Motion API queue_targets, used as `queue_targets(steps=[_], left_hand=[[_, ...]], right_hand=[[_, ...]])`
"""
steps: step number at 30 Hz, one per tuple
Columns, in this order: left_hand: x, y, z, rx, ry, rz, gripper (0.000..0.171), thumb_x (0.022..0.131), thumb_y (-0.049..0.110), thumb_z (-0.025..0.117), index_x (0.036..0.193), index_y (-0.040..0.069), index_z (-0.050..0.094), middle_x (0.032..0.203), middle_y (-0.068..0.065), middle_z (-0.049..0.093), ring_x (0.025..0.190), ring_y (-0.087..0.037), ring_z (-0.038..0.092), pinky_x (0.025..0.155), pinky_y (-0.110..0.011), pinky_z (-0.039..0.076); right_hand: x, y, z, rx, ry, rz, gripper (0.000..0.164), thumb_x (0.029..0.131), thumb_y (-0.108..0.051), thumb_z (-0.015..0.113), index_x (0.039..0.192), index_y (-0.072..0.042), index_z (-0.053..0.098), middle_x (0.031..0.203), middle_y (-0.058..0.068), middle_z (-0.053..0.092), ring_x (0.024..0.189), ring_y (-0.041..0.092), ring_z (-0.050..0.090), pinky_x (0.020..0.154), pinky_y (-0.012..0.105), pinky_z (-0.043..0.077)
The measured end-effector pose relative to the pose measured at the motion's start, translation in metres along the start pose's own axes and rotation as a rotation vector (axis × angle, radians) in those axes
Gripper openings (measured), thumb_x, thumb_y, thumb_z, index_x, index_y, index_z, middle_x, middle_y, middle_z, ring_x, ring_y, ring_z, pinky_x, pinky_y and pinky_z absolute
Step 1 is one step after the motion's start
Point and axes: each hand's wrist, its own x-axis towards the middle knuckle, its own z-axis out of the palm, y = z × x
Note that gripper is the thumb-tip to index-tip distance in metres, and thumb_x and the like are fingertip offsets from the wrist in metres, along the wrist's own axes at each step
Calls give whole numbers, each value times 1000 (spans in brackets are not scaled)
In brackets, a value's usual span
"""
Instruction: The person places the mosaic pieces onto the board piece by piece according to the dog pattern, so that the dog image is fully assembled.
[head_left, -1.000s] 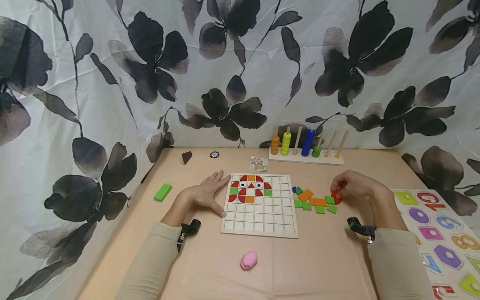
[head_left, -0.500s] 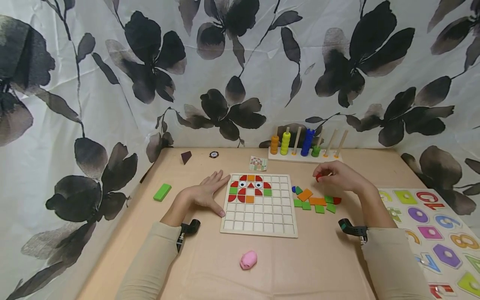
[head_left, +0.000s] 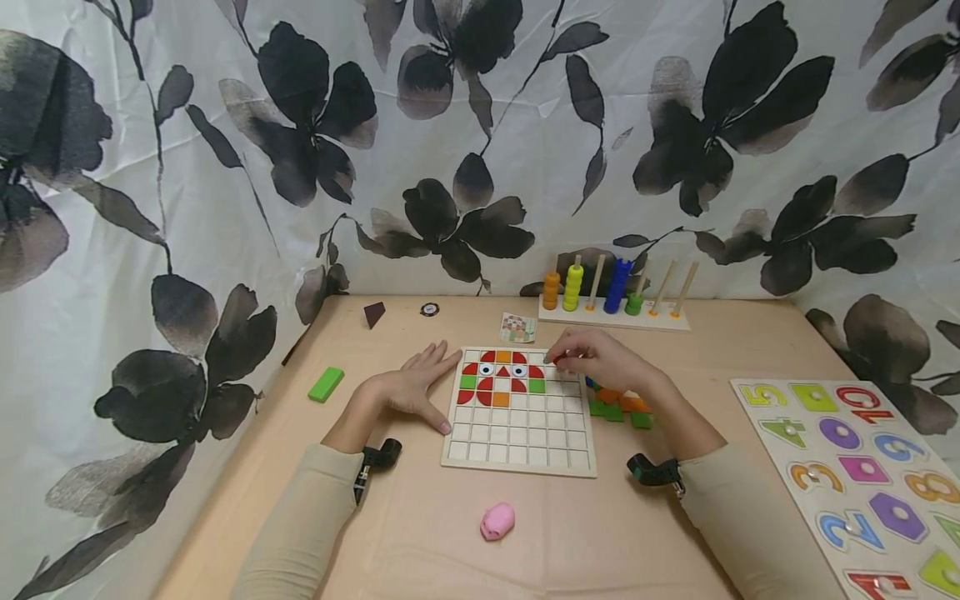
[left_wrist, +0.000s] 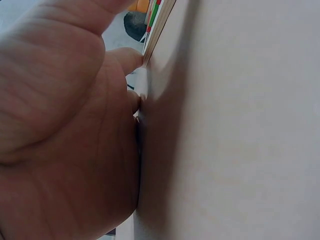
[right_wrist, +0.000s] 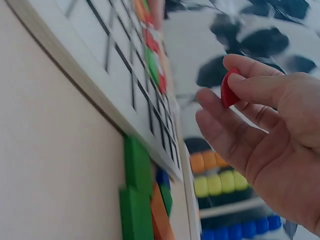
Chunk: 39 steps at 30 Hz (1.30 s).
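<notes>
My right hand (head_left: 603, 360) pinches a small red rounded tile (right_wrist: 229, 91) between thumb and finger, above the upper right part of the white grid board (head_left: 519, 433). Red, green, orange and eye-printed tiles (head_left: 501, 375) form a face-like pattern in the board's upper left cells. With fingers spread, my left hand (head_left: 405, 390) rests on the table, its thumb and fingertips at the board's left edge. Loose green tiles (right_wrist: 137, 200) and orange tiles lie right of the board, partly hidden under my right forearm in the head view.
A peg stand (head_left: 611, 315) with coloured rings is at the back, beside a small picture card (head_left: 517, 327). A number puzzle board (head_left: 862, 467) lies on the right. A pink object (head_left: 497, 521) is in front, a green block (head_left: 326, 385) at left, a dark triangle (head_left: 373, 314) behind.
My right hand has picked the red tile from the loose pieces and moved left with it to above the board. The left hand has stayed in place.
</notes>
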Motion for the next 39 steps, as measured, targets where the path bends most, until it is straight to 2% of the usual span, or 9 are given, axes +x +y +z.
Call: queue_targets(steps=[4, 9, 13, 17, 23, 28, 32, 39], left_hand=[[0, 0, 0, 0, 8, 12, 132, 55, 70, 80, 156, 25, 8, 161, -10, -10, 147, -29, -12, 115, -56, 1], [0, 0, 0, -1, 12, 14, 132, 55, 69, 80, 156, 24, 9, 161, -11, -9, 147, -31, -11, 115, -58, 2], [-1, 1, -1, -5, 6, 7, 132, 55, 69, 80, 156, 25, 9, 161, -10, -10, 147, -29, -12, 115, -57, 2], [-1, 1, -1, 3, 4, 11, 131, 55, 70, 79, 156, 24, 8, 161, -9, -11, 147, -28, -13, 116, -55, 1], [0, 0, 0, 9, 7, 12, 131, 55, 70, 79, 156, 25, 8, 161, -9, -11, 147, -28, -13, 116, -54, 0], [0, 0, 1, 15, 3, 15, 131, 56, 71, 78, 156, 25, 7, 161, -10, -10, 147, -28, -12, 116, -54, 1], [0, 0, 1, 13, 5, 11, 131, 56, 71, 78, 156, 25, 7, 161, -9, -10, 147, -28, -12, 116, -54, 1], [0, 1, 0, 20, 2, 7, 130, 56, 70, 78, 156, 25, 7, 161, -9, -10, 147, -28, -12, 116, -54, 1]], right_hand=[[13, -8, 15, -59, -54, -10, 21, 91, -8, 65, 110, -13, 69, 105, 8, 66, 88, 21, 59, 77, 32, 53], [25, -10, 31, -92, -72, -2, 14, 84, -11, 75, 95, -13, 69, 88, -2, 68, 78, 15, 59, 71, 29, 53], [30, -9, 43, -94, -108, -32, 8, 84, -11, 75, 91, -12, 73, 84, -6, 69, 74, 14, 59, 69, 27, 53], [32, -11, 51, -128, -125, -42, 10, 85, -11, 74, 94, -11, 76, 84, -7, 71, 74, 10, 59, 67, 25, 52], [30, -20, 55, -274, -160, -58, 18, 83, -10, 75, 101, -11, 75, 91, -3, 69, 76, 10, 57, 69, 25, 51], [31, -20, 59, -423, -168, -84, 18, 85, -18, 74, 103, -14, 76, 94, -5, 63, 80, 11, 52, 72, 26, 46], [32, -18, 61, -451, -162, -85, 17, 85, -17, 75, 101, -15, 76, 94, -7, 63, 82, 9, 53, 74, 25, 48], [29, -22, 57, -400, -160, -82, 21, 85, -13, 74, 106, -13, 75, 100, -3, 68, 86, 9, 57, 79, 26, 50]])
